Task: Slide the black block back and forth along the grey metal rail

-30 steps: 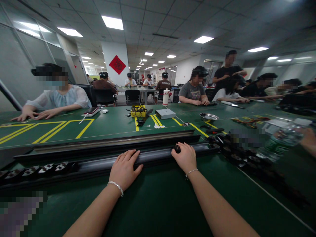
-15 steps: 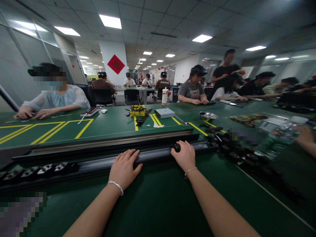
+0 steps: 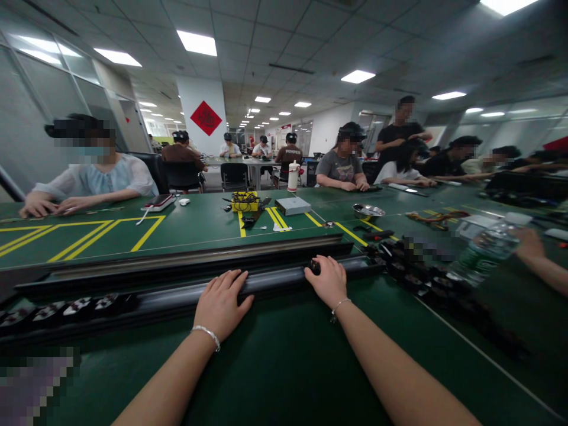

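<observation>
A long dark metal channel (image 3: 275, 283) runs across the green table in front of me. My left hand (image 3: 222, 300) lies over it, palm down, with the fingers stretched and the thumb apart. Further right along the same channel, my right hand (image 3: 331, 283) has its fingers closed on a small black part (image 3: 315, 267), mostly covered by the fingers. At the channel's left end sits a row of black parts with pale tops (image 3: 106, 302). Beyond it lies a second long channel (image 3: 195, 258), roughly parallel.
To the right lies a heap of black parts (image 3: 439, 281). A co-worker's hand (image 3: 530, 248) is beside a clear water bottle (image 3: 483, 251). Farther back are a metal bowl (image 3: 368, 211), a grey box (image 3: 293, 206), a yellow box with cables (image 3: 245, 202) and a white tumbler (image 3: 293, 176).
The view has turned slightly to the right, so most things sit a little further left. Both hands keep their places on the channel.
</observation>
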The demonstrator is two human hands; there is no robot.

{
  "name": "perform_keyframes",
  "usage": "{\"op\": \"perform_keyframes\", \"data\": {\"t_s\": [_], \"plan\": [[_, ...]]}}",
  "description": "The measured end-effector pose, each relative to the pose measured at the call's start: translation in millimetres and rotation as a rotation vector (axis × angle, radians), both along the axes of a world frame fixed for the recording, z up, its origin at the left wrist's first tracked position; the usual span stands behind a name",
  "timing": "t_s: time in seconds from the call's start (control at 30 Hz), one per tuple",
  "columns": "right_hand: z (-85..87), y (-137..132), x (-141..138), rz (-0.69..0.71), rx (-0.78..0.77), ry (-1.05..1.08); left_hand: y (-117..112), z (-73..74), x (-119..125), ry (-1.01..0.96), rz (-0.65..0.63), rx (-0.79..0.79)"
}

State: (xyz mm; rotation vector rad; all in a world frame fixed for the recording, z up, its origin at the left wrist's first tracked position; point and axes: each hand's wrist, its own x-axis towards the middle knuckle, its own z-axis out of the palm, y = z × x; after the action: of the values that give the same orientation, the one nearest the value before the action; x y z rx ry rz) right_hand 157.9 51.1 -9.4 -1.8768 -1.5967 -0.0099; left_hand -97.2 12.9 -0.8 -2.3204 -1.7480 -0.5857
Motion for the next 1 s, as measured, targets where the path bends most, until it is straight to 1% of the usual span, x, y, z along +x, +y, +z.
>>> {"op": "perform_keyframes", "data": {"t_s": [0.27, 0.53, 0.83, 1.0], "plan": [[-4.5, 0.8, -1.2, -0.010, 0.090, 0.025, -2.9, 2.8, 1.7, 0.015, 0.012, -0.002], [-2.8, 0.4, -1.2, -0.003, 0.080, 0.038, -0.9, -0.2, 0.7, -0.008, 0.003, 0.011], [2.5, -2.5, -2.9, -0.007, 0.062, 0.048, -1.3, 1.1, 0.3, 0.028, 0.009, 0.000], [2.4, -2.1, -2.7, -0.013, 0.066, 0.053, -0.8, 0.8, -0.4, 0.032, 0.011, -0.004]]}}
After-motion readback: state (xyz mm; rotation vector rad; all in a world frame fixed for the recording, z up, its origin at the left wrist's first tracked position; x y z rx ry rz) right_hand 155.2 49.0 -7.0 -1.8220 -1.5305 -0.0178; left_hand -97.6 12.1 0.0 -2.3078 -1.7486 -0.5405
